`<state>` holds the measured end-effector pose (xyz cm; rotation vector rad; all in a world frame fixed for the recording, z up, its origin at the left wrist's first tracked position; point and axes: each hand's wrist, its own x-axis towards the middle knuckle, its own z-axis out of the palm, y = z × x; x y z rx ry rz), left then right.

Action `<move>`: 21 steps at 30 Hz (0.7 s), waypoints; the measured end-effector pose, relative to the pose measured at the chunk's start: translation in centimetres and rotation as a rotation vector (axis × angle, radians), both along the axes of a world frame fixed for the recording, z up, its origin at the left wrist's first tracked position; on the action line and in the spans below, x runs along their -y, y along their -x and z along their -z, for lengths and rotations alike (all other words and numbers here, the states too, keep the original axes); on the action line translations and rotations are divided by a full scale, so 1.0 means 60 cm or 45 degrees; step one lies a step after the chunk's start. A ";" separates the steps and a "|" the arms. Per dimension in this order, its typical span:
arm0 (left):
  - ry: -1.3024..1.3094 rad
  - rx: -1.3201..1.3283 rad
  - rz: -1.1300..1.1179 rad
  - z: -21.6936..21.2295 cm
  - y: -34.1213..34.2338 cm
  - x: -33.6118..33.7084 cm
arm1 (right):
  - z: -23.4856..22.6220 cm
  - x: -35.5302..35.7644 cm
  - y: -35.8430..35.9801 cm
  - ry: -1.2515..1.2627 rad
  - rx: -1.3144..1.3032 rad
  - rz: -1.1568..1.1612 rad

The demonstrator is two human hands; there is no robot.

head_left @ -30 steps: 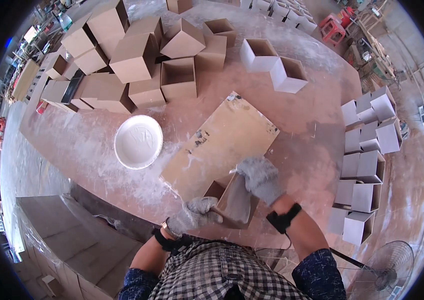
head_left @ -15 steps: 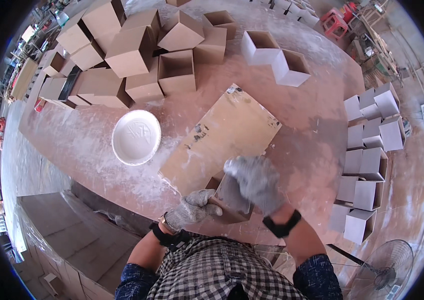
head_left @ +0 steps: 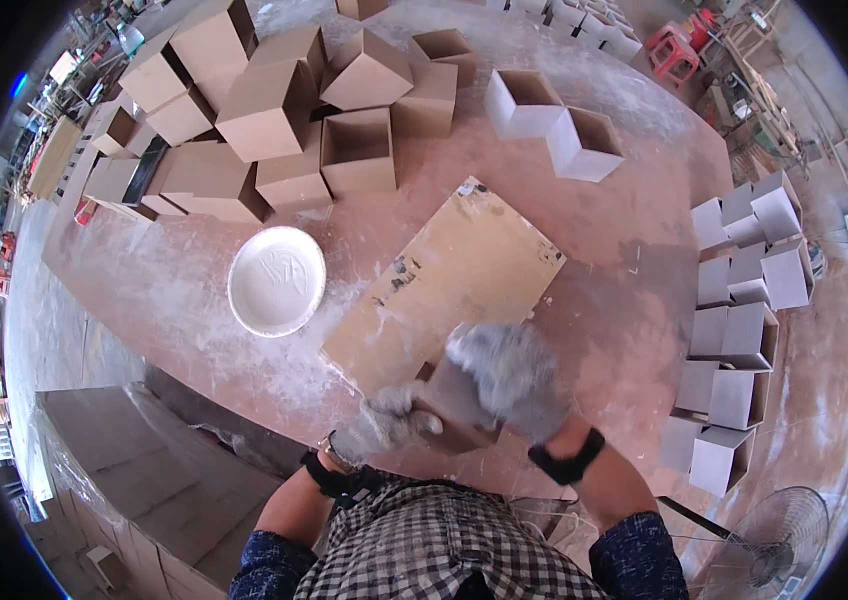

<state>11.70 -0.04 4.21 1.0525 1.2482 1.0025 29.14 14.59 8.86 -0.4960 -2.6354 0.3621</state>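
Observation:
A brown open box [head_left: 456, 408] is tilted in front of my body, at the near end of a tan board [head_left: 444, 285]. My left hand [head_left: 384, 422], in a grey knitted glove, grips the box's left side with the thumb over its wall. My right hand [head_left: 509, 375], gloved the same way, is over the upper right of the box, fingers pressed together and slightly blurred. Whatever those fingers hold, if anything, is hidden. Left of the board stands a round white basin [head_left: 277, 282] with white paste in it.
Brown boxes [head_left: 264, 110] are piled at the back left of the reddish table [head_left: 634, 370]. Two white-coated boxes [head_left: 584, 145] stand at the back. More white boxes [head_left: 734, 400] line the right side. A fan [head_left: 769, 545] is at lower right, wrapped cartons [head_left: 144, 450] at lower left.
My right hand has shifted slightly over the box, and the box has turned a little in my left hand. The whole view has moved slightly.

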 end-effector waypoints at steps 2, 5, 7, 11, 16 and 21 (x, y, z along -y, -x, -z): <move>0.011 -0.011 -0.057 0.014 -0.001 0.021 | -0.054 0.076 -0.010 0.048 0.106 -0.055; -0.152 0.108 -0.039 0.021 0.002 0.023 | -0.052 0.078 -0.022 0.119 0.138 -0.097; -0.057 -0.086 0.022 0.000 0.003 0.016 | -0.005 0.044 -0.051 0.173 0.085 -0.067; -0.102 -0.230 0.040 0.015 0.004 0.009 | 0.040 -0.014 -0.065 0.052 0.044 0.074; 0.018 -0.087 -0.109 0.028 0.002 0.025 | -0.052 0.105 -0.077 0.175 0.333 -0.028; -0.041 -0.165 -0.119 0.031 -0.009 0.015 | 0.050 0.001 -0.086 0.086 0.060 0.096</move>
